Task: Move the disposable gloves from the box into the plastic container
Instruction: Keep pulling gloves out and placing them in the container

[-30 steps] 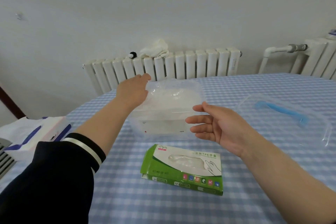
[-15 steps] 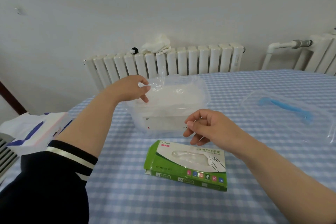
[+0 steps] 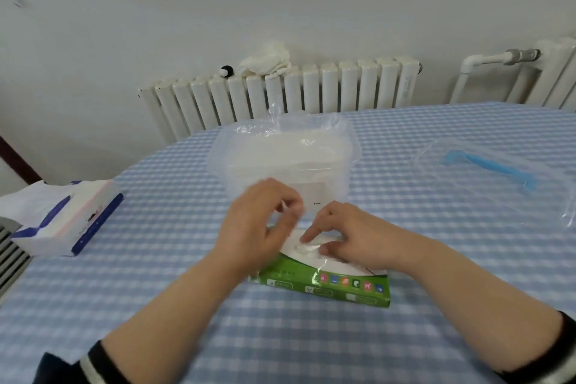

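Nearest, the green glove box (image 3: 324,284) lies flat on the checked table (image 3: 311,346); the right hand (image 3: 352,235) pinches clear gloves (image 3: 307,246) at its opening, while the blurred left hand (image 3: 258,224) curls over its left end, grip unclear. Just behind stands the plastic container (image 3: 286,162), heaped with clear gloves, its lid (image 3: 492,165) well to the right.

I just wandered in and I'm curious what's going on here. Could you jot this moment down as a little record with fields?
Setting: round table with blue-and-white checked cloth, white radiator behind
Source: flat green-and-white cardboard glove box, near the person
Destination: clear plastic container behind the box, already holding white gloves
Left hand: over the box's left end, fingers curled; grip too blurred to tell
Right hand: fingers at the box's opening, pinching thin clear glove
Aside: clear lid with blue handle at right; tissue pack at left
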Motion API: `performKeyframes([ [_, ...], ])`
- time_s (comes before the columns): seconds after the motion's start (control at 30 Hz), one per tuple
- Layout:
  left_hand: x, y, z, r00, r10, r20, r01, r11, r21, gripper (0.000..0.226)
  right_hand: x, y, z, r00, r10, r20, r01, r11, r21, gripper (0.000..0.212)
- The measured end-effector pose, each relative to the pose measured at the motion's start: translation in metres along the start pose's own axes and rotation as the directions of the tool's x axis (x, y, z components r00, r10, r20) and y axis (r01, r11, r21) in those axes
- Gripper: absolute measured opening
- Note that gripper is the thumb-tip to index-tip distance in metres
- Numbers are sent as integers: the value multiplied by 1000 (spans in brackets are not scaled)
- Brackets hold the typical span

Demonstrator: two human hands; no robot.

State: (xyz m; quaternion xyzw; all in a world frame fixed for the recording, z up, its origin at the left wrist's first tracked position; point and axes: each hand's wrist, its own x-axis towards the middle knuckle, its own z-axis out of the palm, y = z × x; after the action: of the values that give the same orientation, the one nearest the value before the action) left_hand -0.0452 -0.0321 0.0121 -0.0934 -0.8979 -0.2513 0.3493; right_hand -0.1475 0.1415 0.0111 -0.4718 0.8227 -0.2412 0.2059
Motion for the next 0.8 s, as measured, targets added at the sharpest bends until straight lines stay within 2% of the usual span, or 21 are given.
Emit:
performKeyframes([
  [0.07,-15,-1,12,955,-165,246,163,986,28,52,2,4,2,1000,-18,16,17,998,66,24],
  [0.13,-23,-5,18,867,-274,417,257,962,97,80,4,7,3,998,-60,21,58,995,85,25],
  [0.23,-27,-7,18,788,-342,512,352,932,81,99,5,7,6,994,-110,3,110,992,67,26],
  [0.37,-28,-6,19,775,-341,532,417,909,-24,95,7,6,17,966,-205,-158,180,970,-162,14],
  [0.43,-29,-6,19,772,-345,534,427,904,-34,91,9,4,23,910,-339,-237,265,918,-296,14],
  [0.5,-29,-7,18,760,-347,550,430,903,-25,91,9,4,26,861,-427,-278,324,880,-347,19],
  [0.63,-29,-11,16,720,-329,611,361,929,76,87,9,6,24,840,-456,-296,366,877,-311,21],
  [0.7,-29,-10,15,721,-324,612,345,934,87,85,8,5,24,837,-460,-296,386,880,-275,19],
  [0.8,-28,-4,12,736,-311,601,312,944,106,78,4,0,23,882,-359,-306,349,933,-90,9],
])
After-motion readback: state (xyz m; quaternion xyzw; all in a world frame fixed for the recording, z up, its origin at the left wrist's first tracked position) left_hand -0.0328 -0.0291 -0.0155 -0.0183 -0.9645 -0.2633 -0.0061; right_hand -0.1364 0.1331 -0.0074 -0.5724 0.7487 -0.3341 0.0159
